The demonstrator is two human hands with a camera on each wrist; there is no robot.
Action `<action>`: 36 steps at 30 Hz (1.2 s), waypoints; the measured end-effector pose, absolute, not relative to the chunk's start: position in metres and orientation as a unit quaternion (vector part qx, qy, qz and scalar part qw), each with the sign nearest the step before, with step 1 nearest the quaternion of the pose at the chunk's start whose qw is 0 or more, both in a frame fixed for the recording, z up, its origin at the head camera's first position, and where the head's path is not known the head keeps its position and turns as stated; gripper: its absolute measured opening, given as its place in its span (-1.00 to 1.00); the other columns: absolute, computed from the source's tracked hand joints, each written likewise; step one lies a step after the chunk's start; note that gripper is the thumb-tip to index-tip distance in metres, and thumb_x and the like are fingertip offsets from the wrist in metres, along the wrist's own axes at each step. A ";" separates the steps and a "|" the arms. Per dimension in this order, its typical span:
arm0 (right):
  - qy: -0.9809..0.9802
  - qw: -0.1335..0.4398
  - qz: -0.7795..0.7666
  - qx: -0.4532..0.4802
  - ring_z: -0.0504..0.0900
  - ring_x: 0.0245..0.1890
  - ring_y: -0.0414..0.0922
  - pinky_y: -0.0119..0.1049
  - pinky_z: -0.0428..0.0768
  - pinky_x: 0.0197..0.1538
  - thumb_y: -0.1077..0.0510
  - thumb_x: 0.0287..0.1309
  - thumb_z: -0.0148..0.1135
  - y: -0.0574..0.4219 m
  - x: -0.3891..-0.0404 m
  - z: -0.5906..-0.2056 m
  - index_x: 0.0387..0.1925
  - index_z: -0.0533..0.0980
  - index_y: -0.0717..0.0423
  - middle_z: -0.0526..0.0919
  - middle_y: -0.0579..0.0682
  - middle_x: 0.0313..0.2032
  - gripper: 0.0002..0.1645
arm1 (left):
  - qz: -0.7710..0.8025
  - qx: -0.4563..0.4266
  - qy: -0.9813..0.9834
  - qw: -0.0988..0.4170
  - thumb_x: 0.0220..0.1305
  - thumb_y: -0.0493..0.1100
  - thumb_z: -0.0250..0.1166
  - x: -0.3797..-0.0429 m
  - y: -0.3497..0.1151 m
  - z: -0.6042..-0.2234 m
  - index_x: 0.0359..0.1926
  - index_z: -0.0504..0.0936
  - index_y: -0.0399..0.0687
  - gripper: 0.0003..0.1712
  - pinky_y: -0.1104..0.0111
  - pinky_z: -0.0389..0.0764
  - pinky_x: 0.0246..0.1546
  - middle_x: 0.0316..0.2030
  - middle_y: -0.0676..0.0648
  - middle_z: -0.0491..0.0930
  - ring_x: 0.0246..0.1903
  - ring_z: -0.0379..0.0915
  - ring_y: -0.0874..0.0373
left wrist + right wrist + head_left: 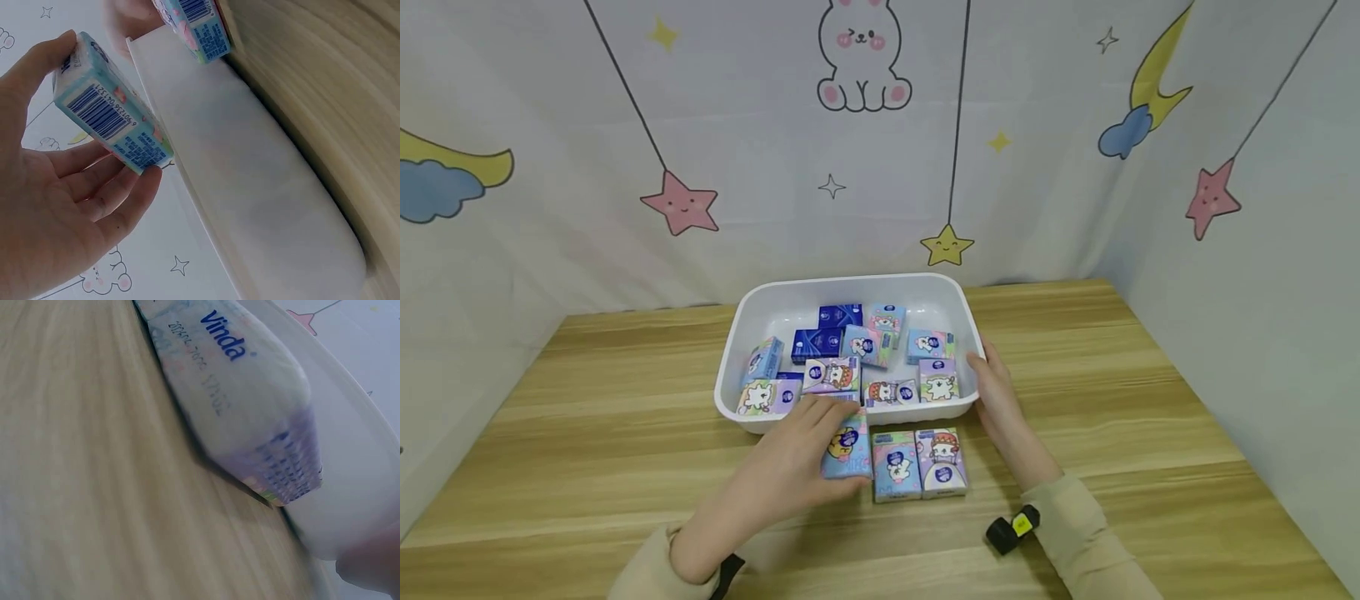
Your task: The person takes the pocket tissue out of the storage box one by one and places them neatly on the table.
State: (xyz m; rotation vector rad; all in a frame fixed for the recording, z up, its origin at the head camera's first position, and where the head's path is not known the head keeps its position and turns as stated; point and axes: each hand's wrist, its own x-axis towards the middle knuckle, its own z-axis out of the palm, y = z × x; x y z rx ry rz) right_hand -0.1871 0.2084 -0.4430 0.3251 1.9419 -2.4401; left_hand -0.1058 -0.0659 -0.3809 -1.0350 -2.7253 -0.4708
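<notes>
Blue packet (pixel 850 454) pinched by left hand (pixel 797 458) just outside white tray (pixel 790 303); right hand (pixel 1002 396) seemingly grips right rim (pixel 967 321).

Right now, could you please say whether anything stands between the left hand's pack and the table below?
Nothing visible does; the tub stands behind the held pack, and two packs sit on the table to its right.

Blue cartoon tissue pack (pixel 852 454); seemingly aloft
</notes>
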 end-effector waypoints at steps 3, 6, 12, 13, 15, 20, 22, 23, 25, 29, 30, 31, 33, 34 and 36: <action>0.618 0.000 -0.779 0.101 0.00 0.51 0.02 -0.11 0.01 0.54 0.18 0.42 -0.22 0.209 -0.187 -0.443 0.50 -0.10 0.10 -0.05 0.07 0.52 -0.31 | -0.151 -0.343 -0.924 0.082 -0.14 0.27 0.48 -0.104 -0.064 -0.383 0.21 0.44 -0.12 -0.06 0.20 0.51 0.20 0.09 -0.04 0.54 0.10 0.43 0.06; 0.618 0.000 -0.780 0.097 0.00 0.51 0.01 -0.12 0.01 0.54 0.17 0.42 -0.22 0.209 -0.187 -0.443 0.50 -0.11 0.11 -0.05 0.07 0.52 -0.31 | -0.146 -0.337 -0.928 0.062 -0.13 0.28 0.47 -0.101 -0.062 -0.386 0.23 0.42 -0.13 -0.04 0.17 0.49 0.21 0.09 -0.07 0.54 0.12 0.43 0.03; 0.619 -0.001 -0.779 0.098 0.00 0.51 0.01 -0.13 0.01 0.54 0.17 0.43 -0.21 0.210 -0.187 -0.443 0.50 -0.10 0.10 -0.04 0.06 0.52 -0.31 | -0.139 -0.334 -0.930 0.058 -0.14 0.25 0.49 -0.098 -0.059 -0.395 0.23 0.43 -0.15 -0.04 0.17 0.46 0.25 0.09 -0.06 0.53 0.13 0.41 0.04; 0.620 -0.002 -0.779 0.097 0.00 0.51 0.01 -0.12 0.00 0.55 0.17 0.43 -0.22 0.210 -0.187 -0.443 0.50 -0.10 0.10 -0.05 0.07 0.52 -0.31 | -0.136 -0.334 -0.931 0.056 -0.14 0.25 0.49 -0.098 -0.058 -0.396 0.23 0.42 -0.15 -0.04 0.17 0.45 0.25 0.10 -0.06 0.52 0.14 0.41 0.04; 0.620 -0.001 -0.779 0.098 0.00 0.51 0.01 -0.12 0.00 0.54 0.17 0.43 -0.22 0.209 -0.187 -0.442 0.50 -0.10 0.10 -0.04 0.06 0.52 -0.31 | -0.130 -0.335 -0.932 0.050 -0.14 0.26 0.49 -0.098 -0.057 -0.399 0.25 0.41 -0.16 -0.02 0.16 0.45 0.25 0.13 -0.07 0.50 0.16 0.39 0.03; 0.619 0.000 -0.778 0.103 -0.01 0.51 0.01 -0.12 0.00 0.55 0.17 0.42 -0.22 0.209 -0.186 -0.442 0.50 -0.10 0.09 -0.04 0.06 0.52 -0.31 | -0.118 -0.338 -0.933 0.043 -0.14 0.27 0.49 -0.098 -0.055 -0.407 0.26 0.39 -0.22 0.03 0.16 0.47 0.23 0.16 -0.11 0.47 0.20 0.36 0.01; 0.619 0.000 -0.778 0.104 -0.01 0.51 0.02 -0.11 0.00 0.55 0.17 0.43 -0.22 0.209 -0.186 -0.443 0.50 -0.10 0.09 -0.05 0.07 0.52 -0.31 | -0.118 -0.336 -0.933 0.044 -0.16 0.27 0.50 -0.099 -0.055 -0.410 0.25 0.40 -0.23 0.03 0.17 0.49 0.21 0.15 -0.11 0.48 0.18 0.37 0.01; 0.620 0.001 -0.778 0.104 -0.02 0.51 0.02 -0.11 -0.01 0.55 0.17 0.43 -0.22 0.209 -0.186 -0.443 0.51 -0.11 0.09 -0.06 0.06 0.52 -0.31 | -0.118 -0.335 -0.934 0.045 -0.17 0.26 0.51 -0.100 -0.055 -0.411 0.24 0.40 -0.23 0.03 0.18 0.50 0.20 0.13 -0.11 0.48 0.17 0.38 0.02; 0.620 0.002 -0.777 0.107 -0.02 0.51 0.01 -0.11 -0.01 0.55 0.17 0.43 -0.22 0.209 -0.186 -0.442 0.51 -0.11 0.09 -0.06 0.06 0.52 -0.30 | -0.123 -0.332 -0.934 0.044 -0.18 0.24 0.52 -0.101 -0.055 -0.413 0.22 0.42 -0.23 0.01 0.19 0.51 0.19 0.11 -0.11 0.49 0.14 0.39 0.02; 0.620 0.003 -0.777 0.110 -0.03 0.51 -0.01 -0.12 -0.01 0.55 0.16 0.43 -0.21 0.209 -0.186 -0.442 0.51 -0.11 0.08 -0.07 0.04 0.52 -0.30 | -0.131 -0.327 -0.935 0.033 -0.18 0.22 0.53 -0.103 -0.056 -0.415 0.21 0.42 -0.24 -0.01 0.19 0.51 0.19 0.10 -0.11 0.49 0.13 0.38 0.02; 0.620 0.003 -0.777 0.109 -0.03 0.51 -0.01 -0.12 -0.01 0.55 0.17 0.43 -0.21 0.209 -0.186 -0.442 0.51 -0.11 0.08 -0.07 0.03 0.52 -0.30 | -0.133 -0.327 -0.935 0.030 -0.18 0.21 0.53 -0.104 -0.056 -0.416 0.21 0.42 -0.24 -0.01 0.20 0.50 0.19 0.10 -0.11 0.49 0.13 0.38 0.02; 0.620 0.003 -0.777 0.108 -0.03 0.52 0.00 -0.12 -0.01 0.55 0.17 0.43 -0.22 0.209 -0.186 -0.442 0.51 -0.12 0.09 -0.07 0.04 0.52 -0.30 | -0.133 -0.327 -0.935 0.028 -0.17 0.21 0.53 -0.104 -0.056 -0.416 0.21 0.42 -0.24 -0.01 0.20 0.50 0.19 0.10 -0.11 0.49 0.13 0.37 0.02; 0.619 0.002 -0.777 0.110 -0.02 0.51 -0.01 -0.13 0.00 0.55 0.16 0.42 -0.21 0.209 -0.186 -0.442 0.51 -0.10 0.07 -0.06 0.03 0.52 -0.30 | -0.132 -0.328 -0.935 0.028 -0.17 0.21 0.53 -0.105 -0.055 -0.417 0.22 0.41 -0.24 -0.01 0.20 0.50 0.20 0.10 -0.11 0.48 0.13 0.37 0.03; 0.619 0.001 -0.778 0.110 -0.01 0.51 0.00 -0.13 0.00 0.55 0.16 0.42 -0.21 0.209 -0.187 -0.442 0.51 -0.10 0.06 -0.05 0.03 0.52 -0.30 | -0.131 -0.328 -0.935 0.029 -0.18 0.20 0.53 -0.105 -0.055 -0.417 0.22 0.42 -0.23 -0.01 0.21 0.50 0.19 0.09 -0.10 0.49 0.12 0.37 0.03; 0.618 0.000 -0.778 0.110 0.00 0.51 0.00 -0.13 0.01 0.54 0.16 0.42 -0.21 0.208 -0.187 -0.442 0.51 -0.09 0.06 -0.04 0.04 0.52 -0.30 | -0.127 -0.328 -0.936 0.030 -0.19 0.20 0.54 -0.105 -0.054 -0.418 0.21 0.42 -0.23 -0.01 0.21 0.51 0.17 0.07 -0.09 0.49 0.09 0.37 0.05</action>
